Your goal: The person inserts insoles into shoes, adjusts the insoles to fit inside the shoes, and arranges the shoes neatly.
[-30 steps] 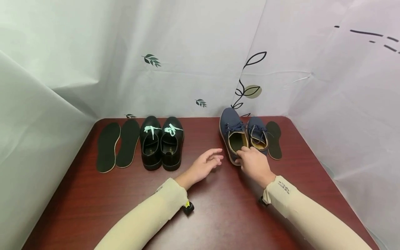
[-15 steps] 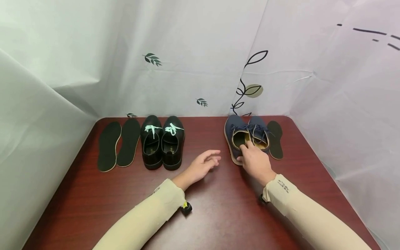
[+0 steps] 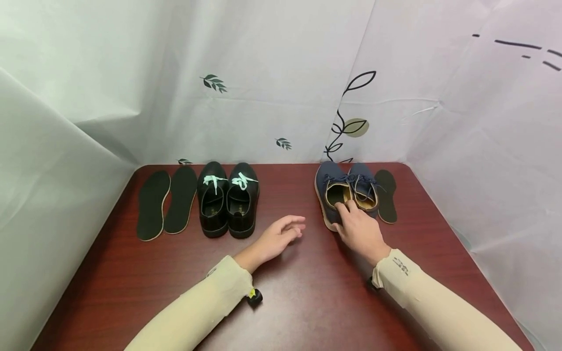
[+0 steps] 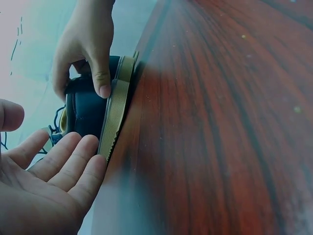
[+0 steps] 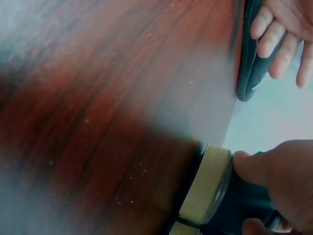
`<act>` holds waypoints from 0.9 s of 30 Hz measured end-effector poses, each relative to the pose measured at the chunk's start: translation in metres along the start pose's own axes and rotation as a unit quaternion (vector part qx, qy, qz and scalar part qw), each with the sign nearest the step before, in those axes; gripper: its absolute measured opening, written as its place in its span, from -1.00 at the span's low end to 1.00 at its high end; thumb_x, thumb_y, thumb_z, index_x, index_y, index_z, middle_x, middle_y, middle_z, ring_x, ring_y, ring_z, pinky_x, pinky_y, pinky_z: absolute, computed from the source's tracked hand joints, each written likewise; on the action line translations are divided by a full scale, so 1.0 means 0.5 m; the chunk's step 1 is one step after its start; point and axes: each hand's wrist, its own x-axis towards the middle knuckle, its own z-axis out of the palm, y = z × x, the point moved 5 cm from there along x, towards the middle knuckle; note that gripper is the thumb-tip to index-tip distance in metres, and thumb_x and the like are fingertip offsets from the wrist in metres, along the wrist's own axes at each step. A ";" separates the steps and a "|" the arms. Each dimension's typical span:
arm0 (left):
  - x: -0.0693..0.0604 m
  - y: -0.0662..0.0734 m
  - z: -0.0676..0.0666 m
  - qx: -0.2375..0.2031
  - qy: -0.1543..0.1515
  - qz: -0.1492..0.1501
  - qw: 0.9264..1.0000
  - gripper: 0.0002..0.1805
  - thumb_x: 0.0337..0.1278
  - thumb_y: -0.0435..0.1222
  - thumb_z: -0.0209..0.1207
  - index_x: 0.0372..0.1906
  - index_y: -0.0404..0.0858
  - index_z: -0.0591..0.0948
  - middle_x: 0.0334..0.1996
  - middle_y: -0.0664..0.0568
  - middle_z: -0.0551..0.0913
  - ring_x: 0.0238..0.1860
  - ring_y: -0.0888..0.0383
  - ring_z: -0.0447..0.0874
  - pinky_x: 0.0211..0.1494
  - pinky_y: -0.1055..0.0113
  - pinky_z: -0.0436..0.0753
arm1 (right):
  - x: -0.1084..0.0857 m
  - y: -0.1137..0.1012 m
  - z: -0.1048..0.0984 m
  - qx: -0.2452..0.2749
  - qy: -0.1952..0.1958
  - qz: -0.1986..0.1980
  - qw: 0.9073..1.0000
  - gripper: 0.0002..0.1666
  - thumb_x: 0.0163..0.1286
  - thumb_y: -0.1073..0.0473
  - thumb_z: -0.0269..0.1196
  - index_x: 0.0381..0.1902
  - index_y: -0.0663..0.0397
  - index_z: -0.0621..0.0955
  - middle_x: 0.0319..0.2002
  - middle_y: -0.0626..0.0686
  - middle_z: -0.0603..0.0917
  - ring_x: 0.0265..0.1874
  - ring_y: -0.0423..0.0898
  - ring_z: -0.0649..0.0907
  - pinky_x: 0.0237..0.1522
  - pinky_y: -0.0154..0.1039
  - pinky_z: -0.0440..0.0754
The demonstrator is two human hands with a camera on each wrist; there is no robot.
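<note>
At the back right of the table, my right hand (image 3: 361,233) holds the heel of a navy lace-up shoe (image 3: 330,171). In the left wrist view the thumb presses the shoe's side (image 4: 90,112) just above its ribbed tan sole, with the fingers over the heel rim. A dark surface shows inside this shoe. Its navy mate (image 3: 361,173) stands close against it on the right, showing a yellowish lining. My left hand (image 3: 273,241) hovers over the middle of the table, fingers loosely extended, holding nothing.
A dark insole (image 3: 386,195) lies right of the navy pair. Left of centre stand two black shoes (image 3: 242,222) with pale green laces. Two more dark insoles (image 3: 153,204) lie at the far left. White curtains (image 3: 281,73) hang behind and beside the table (image 3: 307,302).
The held navy shoe has moved back toward me and right, from ahead of its mate to alongside it. My left hand has drawn slightly left and nearer.
</note>
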 end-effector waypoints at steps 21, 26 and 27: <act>-0.030 -0.006 -0.022 -0.004 -0.007 -0.008 1.000 -0.58 0.50 -0.36 0.00 0.33 -0.46 0.41 0.22 -0.39 0.54 0.15 -0.26 0.60 0.22 -0.05 0.57 | -0.015 0.069 -0.024 -0.009 0.018 0.037 0.999 -0.19 0.23 -0.25 0.33 0.21 0.20 0.45 -0.01 0.27 0.50 -0.45 0.13 0.67 -0.57 0.10 0.63; -0.035 -0.011 -0.024 -0.009 -0.009 -0.015 1.000 -0.57 0.51 -0.36 -0.01 0.34 -0.47 0.39 0.24 -0.40 0.53 0.17 -0.27 0.59 0.22 -0.05 0.57 | -0.015 0.098 -0.025 0.047 -0.055 0.093 0.993 -0.11 0.20 -0.21 0.39 0.26 0.20 0.33 0.06 0.27 0.59 -0.49 0.16 0.68 -0.48 0.14 0.62; -0.036 -0.012 -0.025 -0.010 -0.009 -0.014 1.000 -0.57 0.51 -0.37 -0.01 0.34 -0.47 0.39 0.23 -0.41 0.53 0.17 -0.27 0.59 0.22 -0.05 0.58 | -0.014 0.101 -0.026 0.054 -0.069 0.097 0.991 -0.12 0.20 -0.20 0.39 0.26 0.21 0.32 0.05 0.27 0.62 -0.49 0.16 0.68 -0.47 0.14 0.62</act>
